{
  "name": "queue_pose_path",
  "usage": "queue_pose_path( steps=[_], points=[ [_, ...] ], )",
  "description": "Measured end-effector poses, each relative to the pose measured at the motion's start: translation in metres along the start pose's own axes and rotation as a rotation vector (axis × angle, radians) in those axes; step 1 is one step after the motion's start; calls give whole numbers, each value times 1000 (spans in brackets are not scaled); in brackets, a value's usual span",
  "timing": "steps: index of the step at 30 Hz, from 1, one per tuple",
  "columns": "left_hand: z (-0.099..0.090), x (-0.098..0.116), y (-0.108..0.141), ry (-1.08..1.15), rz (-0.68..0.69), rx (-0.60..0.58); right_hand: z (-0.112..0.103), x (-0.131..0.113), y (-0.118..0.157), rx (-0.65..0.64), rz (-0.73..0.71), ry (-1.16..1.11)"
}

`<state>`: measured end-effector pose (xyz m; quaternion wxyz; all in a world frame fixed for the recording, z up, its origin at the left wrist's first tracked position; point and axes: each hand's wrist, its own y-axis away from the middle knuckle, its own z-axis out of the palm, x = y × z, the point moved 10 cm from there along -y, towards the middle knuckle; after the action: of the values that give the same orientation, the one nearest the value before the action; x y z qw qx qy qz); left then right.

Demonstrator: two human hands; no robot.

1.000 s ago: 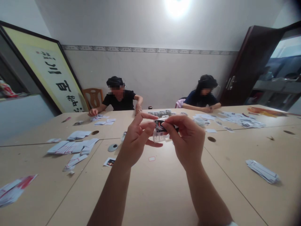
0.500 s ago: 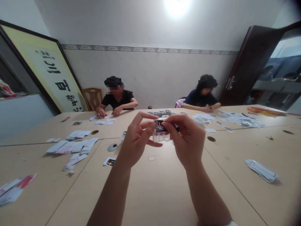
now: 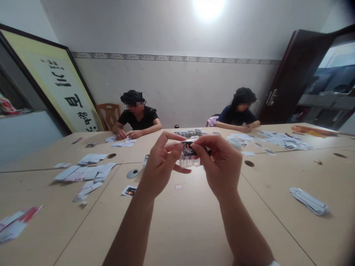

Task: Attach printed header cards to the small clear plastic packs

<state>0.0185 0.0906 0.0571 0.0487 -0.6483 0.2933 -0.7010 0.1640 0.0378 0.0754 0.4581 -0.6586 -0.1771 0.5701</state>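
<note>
Because both hands, the left hand (image 3: 159,168) and the right hand (image 3: 222,166), pinched one small dark card (image 3: 189,148) by fingertips above the table (image 3: 180,229), it looked liable to slip or crease under an uneven pull.

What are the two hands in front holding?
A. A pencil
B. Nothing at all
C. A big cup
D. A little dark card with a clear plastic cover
D. The left hand and the right hand pinch a little dark card together above the table, and a clear plastic cover hangs just under the card.
</note>
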Motion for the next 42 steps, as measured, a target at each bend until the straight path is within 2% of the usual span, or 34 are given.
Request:
queue_pose_path(
  steps=[16,42],
  points=[
    [1,-1,0,29,20,-22,0,-5,-1,-3,-27,24],
    [-2,2,0,-18,89,51,4,-6,-1,-11,-42,36]
  ],
)
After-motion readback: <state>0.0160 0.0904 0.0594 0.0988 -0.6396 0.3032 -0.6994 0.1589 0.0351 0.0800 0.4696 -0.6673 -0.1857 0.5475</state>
